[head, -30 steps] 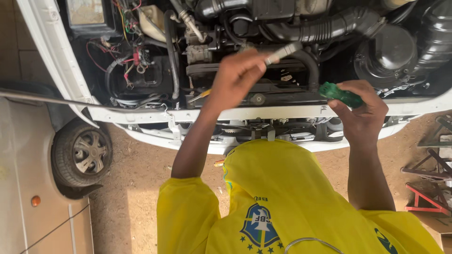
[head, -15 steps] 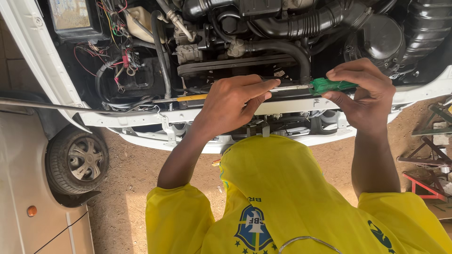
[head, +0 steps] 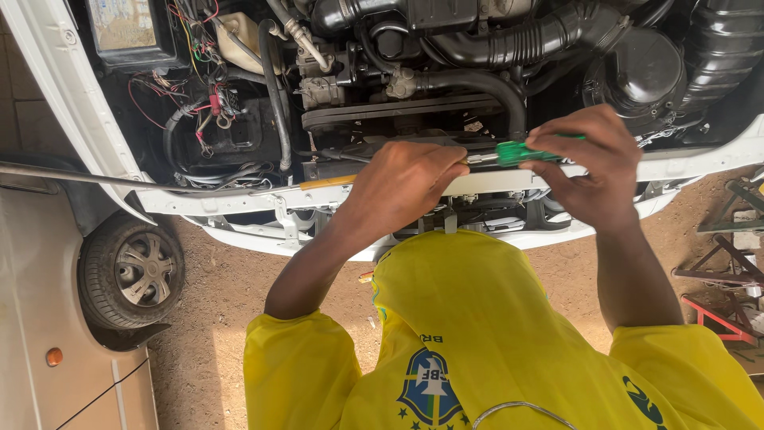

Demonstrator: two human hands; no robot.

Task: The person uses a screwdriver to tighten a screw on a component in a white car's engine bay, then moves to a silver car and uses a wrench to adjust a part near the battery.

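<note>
Outdoor yard of packed reddish dirt (head: 223, 318), with a white car's open engine bay (head: 414, 72) filling the upper frame; all places below are given relative to that bay.

Item 1: screwdriver (head: 509, 153), green translucent handle with a metal shank, held level over the bay's front edge, just above the white front panel (head: 700, 159). It lies crosswise between the two hands, apparently so both can work on it at once.

Item 2: right hand (head: 593, 163), at the bay's front right, fingers curled and closed around the green handle, thumb side uppermost.

Item 3: left hand (head: 406, 183), at the bay's front centre, closed in a loose fist at the shank end of the screwdriver; what the fingertips pinch is hidden under the knuckles, so whether it grips the shank or a fitted bit cannot be told.

Item 4: black ribbed air hose (head: 525, 40), across the rear of the bay.

Item 5: tangle of red and black wires (head: 199, 103), left side of the bay, beside a pale fluid tank (head: 239, 40).

Item 6: thin metal rod (head: 119, 181), running from the left to the bay's front edge.

Item 7: second car's wheel (head: 131, 271), below and left of the bay.

Item 8: yellow shirt (head: 477, 350), nearest the camera, below the bay.
</note>
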